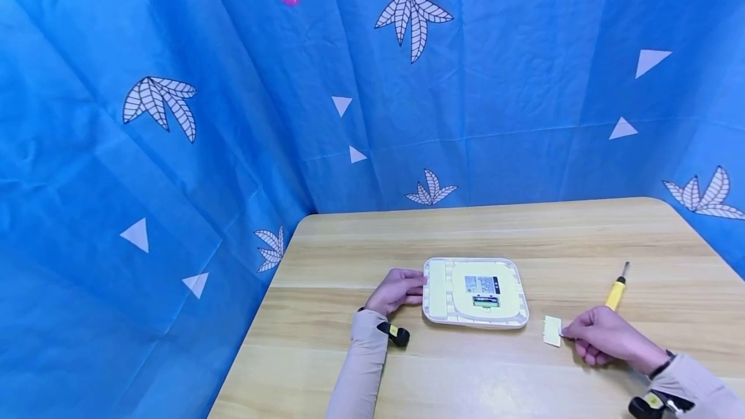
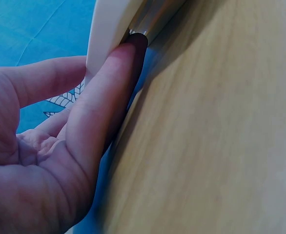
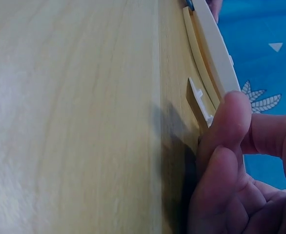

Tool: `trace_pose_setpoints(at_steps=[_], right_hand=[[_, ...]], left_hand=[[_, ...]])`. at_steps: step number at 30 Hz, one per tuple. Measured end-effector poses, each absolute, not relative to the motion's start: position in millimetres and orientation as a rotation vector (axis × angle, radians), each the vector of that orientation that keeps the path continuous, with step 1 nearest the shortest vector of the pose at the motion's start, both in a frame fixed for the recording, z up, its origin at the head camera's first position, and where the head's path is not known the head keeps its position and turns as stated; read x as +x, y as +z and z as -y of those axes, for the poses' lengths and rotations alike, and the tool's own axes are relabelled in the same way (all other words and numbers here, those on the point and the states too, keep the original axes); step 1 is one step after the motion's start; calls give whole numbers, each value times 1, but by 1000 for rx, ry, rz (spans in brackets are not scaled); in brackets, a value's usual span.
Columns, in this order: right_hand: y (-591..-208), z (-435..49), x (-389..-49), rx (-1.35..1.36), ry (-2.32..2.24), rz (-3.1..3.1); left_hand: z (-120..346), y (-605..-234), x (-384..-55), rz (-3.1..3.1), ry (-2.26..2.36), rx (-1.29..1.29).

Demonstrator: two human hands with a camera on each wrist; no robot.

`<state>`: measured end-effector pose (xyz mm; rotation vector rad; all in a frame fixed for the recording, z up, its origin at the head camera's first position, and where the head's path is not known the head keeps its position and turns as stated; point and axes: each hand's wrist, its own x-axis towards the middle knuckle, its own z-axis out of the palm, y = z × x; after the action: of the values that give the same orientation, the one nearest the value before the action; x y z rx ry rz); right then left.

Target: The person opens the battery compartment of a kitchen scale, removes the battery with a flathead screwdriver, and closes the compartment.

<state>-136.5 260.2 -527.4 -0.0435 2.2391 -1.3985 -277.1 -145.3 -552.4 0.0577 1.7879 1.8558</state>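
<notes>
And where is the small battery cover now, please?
In the head view, the battery cover is right of centre, pinched by the right hand, just right of the white device.

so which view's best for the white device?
Head: it shows the white device nearly whole, battery included. Left wrist catches only one end, cut off by the frame, at the left hand; right wrist only a slanted side, partly behind the right hand.

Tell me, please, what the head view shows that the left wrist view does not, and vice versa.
Only the head view shows the yellow screwdriver, the battery and the right hand pinching a small cover. Only the left wrist view shows a fingertip beneath the white device. Both show that device, the left hand, the table and the blue curtain.
</notes>
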Motion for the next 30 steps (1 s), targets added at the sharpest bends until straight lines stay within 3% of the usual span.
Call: trace_pose_setpoints(at_steps=[17,30], right_hand=[[-526,-262,-136,-40,-1366,-2289],[-492,-300,-155,-337,-1002,-2824]], left_hand=[[144,-553,-277,-1789,1854,55],[145,-550,-276,-1791,1854,51]])
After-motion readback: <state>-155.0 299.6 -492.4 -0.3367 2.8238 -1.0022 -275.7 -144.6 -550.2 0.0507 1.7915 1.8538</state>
